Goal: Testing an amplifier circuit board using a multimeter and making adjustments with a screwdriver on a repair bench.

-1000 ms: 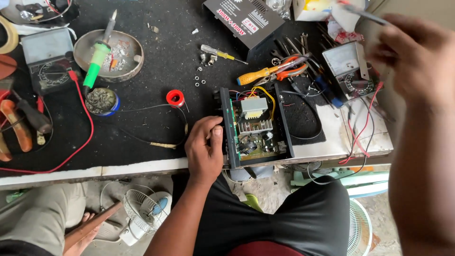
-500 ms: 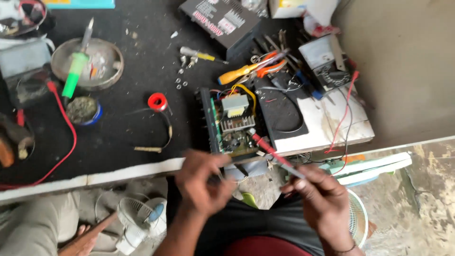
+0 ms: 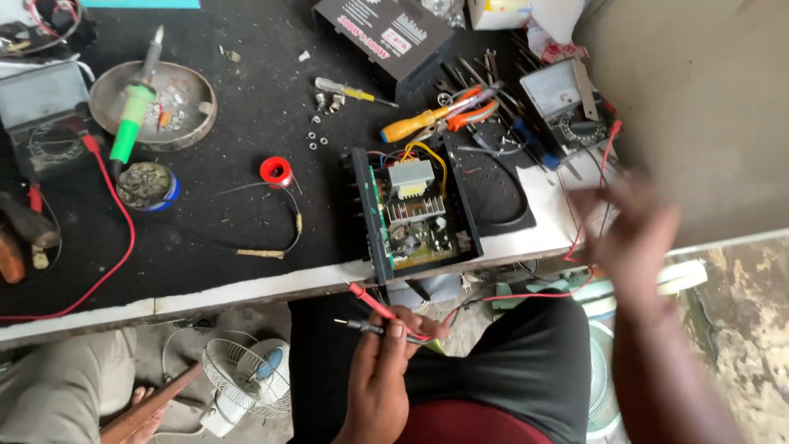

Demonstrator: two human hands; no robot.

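Observation:
My left hand [image 3: 386, 353] is below the bench edge, over my lap, closed on two meter probes: a red probe [image 3: 370, 302] and a black probe [image 3: 355, 326], both tips pointing left. My right hand [image 3: 629, 238] is blurred at the right end of the bench, fingers spread, holding nothing, close to the red test leads [image 3: 606, 152] that run to the analog multimeter [image 3: 567, 107]. Between the hands sits an opened black amplifier chassis [image 3: 415, 210] with its circuit board and transformer showing.
An orange screwdriver [image 3: 419, 123], pliers and other tools lie behind the chassis. A green soldering iron [image 3: 131, 115] rests on a metal dish [image 3: 193, 107]. A flux tin [image 3: 146, 185], red solder spool [image 3: 276, 171], second meter [image 3: 41, 115] and a small fan [image 3: 242, 378] under the bench are present.
My right hand let go of the red probe and swung up to the right bench edge. My left hand now holds both probes. The view shifted slightly.

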